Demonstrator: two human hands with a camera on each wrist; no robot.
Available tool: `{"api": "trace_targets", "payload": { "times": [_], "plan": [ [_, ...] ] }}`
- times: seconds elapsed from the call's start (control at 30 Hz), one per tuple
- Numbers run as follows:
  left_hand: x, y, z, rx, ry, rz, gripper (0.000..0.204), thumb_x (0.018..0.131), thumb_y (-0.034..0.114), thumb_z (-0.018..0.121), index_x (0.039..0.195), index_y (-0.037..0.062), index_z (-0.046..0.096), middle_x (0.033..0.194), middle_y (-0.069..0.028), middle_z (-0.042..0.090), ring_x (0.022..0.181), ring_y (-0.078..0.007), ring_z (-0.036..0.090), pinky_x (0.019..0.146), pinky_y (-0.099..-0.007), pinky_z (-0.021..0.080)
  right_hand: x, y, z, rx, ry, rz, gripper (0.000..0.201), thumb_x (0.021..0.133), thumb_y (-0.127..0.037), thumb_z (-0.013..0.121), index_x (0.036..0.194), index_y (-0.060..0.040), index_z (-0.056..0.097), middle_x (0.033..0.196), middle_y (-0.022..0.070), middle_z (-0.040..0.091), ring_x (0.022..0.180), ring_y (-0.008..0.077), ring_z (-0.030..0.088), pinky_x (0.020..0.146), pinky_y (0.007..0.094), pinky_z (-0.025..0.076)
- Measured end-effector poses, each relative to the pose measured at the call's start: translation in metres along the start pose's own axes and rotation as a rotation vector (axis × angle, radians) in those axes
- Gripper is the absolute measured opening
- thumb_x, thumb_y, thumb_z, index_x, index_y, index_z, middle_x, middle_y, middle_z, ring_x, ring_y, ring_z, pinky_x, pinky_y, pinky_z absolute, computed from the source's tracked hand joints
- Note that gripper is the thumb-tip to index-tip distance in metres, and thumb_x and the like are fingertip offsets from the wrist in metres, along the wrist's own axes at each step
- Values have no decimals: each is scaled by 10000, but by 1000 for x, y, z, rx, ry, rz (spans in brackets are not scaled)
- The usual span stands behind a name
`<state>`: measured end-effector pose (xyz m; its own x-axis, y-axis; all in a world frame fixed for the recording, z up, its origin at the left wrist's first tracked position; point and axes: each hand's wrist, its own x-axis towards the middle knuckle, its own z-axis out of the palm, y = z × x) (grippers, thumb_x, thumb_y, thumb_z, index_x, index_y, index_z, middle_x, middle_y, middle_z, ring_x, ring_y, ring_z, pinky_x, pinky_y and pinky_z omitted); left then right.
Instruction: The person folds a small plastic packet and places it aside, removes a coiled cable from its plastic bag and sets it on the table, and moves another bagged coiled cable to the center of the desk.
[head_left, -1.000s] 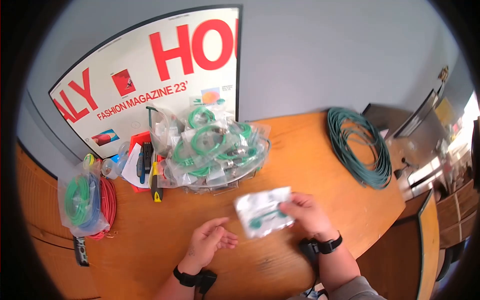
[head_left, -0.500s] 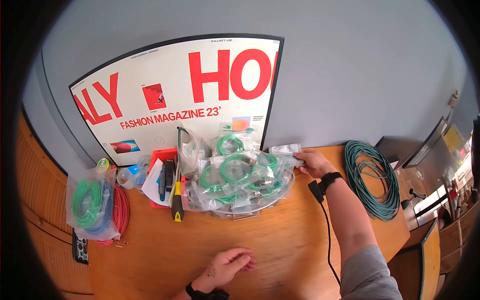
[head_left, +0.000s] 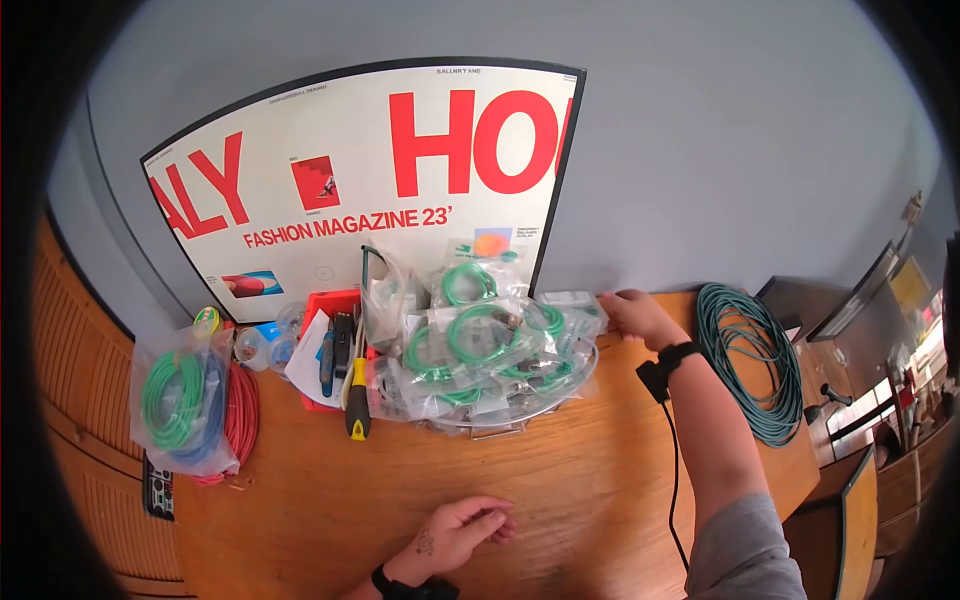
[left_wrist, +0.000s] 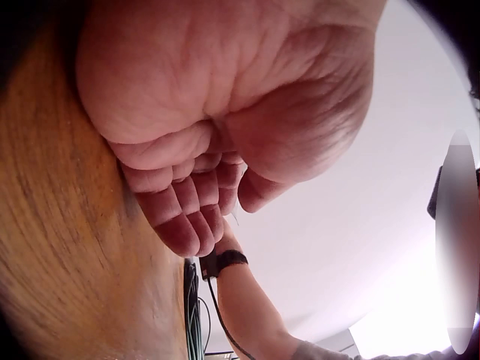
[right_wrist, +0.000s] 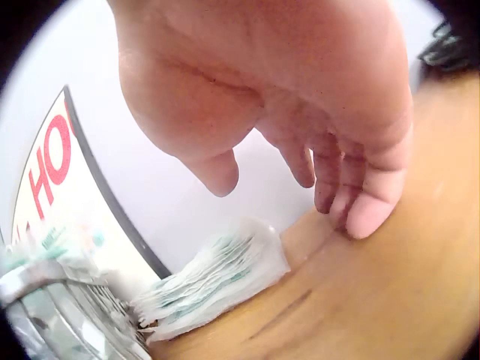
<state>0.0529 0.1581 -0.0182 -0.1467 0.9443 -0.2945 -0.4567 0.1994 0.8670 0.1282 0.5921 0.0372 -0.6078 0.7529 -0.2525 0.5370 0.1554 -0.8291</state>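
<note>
Bagged green cables are heaped in a metal basket on the bench; a flat stack of bags is laid beside it, near the right hand. Nothing is held there: thumb and fingers are parted, fingers slightly bent. Left hand is kept near the bench, fingers loosely bent, nothing gripped. Progress, as judged: some bags are already stacked, many are heaped; whether anything is left to be done with them cannot be told. Count: one heap, one stack, one dark green coil, one red coil, one bagged green coil, one screwdriver. Single bags cannot be counted.
</note>
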Motion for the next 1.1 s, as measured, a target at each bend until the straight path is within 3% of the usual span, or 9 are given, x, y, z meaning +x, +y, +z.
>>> {"api": "trace_targets", "payload": {
  "times": [0.1,0.23,0.63,0.77,0.83,0.9,0.97,1.0,1.1],
  "plan": [
    [1,-2,-1,11,-9,19,281,1009,117,514,1237,-41,562,1062,-129,669,946,-177,661,831,-300,548,-24,53,-14,622,-134,-7,283,972,-269,565,971,14,587,788,71,580,642,173,574,602,289,496],
    [1,0,1,44,3,24,270,1011,118,494,1219,-39,564,1068,-137,660,954,-195,658,847,-325,548,-83,94,-25,943,50,255,244,995,-228,527,1106,-11,550,926,120,671,790,210,674,711,283,586],
    [5,-11,-4,-57,-58,110,278,996,176,540,1182,-28,579,1008,-106,648,896,-175,644,804,-307,545,-341,183,-56,955,355,261,176,957,-143,574,1093,-32,567,938,90,642,848,212,648,780,315,559],
    [11,-11,-7,-75,-60,107,279,992,172,545,1189,-25,569,1003,-113,642,889,-187,639,791,-317,547,-376,205,-36,938,555,174,193,940,-149,600,1075,-11,597,934,96,659,830,202,648,786,310,544],
    [8,-14,-4,-82,-56,91,277,992,168,544,1190,-23,565,1001,-115,641,888,-190,637,789,-320,547,-379,202,-22,427,574,13,229,903,-166,650,1055,3,624,948,81,667,849,175,652,784,270,522],
    [6,-7,-6,-161,-89,114,265,993,161,541,1186,-19,560,1000,-119,641,891,-193,634,790,-325,545,-386,204,-27,424,563,42,313,884,-202,671,1112,8,628,1078,128,655,966,230,642,862,306,499],
    [8,-6,-6,-118,-83,122,262,993,162,542,1184,-16,562,1000,-117,640,894,-192,632,793,-325,543,-402,201,-30,-369,558,-209,414,877,-284,663,1183,-7,621,1272,181,577,1193,327,533,1027,405,412],
    [6,-10,-5,-112,-70,136,259,993,163,542,1182,-14,563,1000,-115,640,897,-191,630,795,-325,542,-415,186,-23,-531,503,21,567,887,-409,612,1320,-49,540,1436,201,434,1388,388,304,1148,464,238],
    [8,-9,-2,-81,-99,143,268,993,169,545,1189,-13,562,1002,-108,638,898,-186,626,796,-323,540,-421,192,-7,-805,484,73,662,919,-491,526,1419,-68,428,1521,193,319,1425,402,225,1166,502,171]
  ]
}}
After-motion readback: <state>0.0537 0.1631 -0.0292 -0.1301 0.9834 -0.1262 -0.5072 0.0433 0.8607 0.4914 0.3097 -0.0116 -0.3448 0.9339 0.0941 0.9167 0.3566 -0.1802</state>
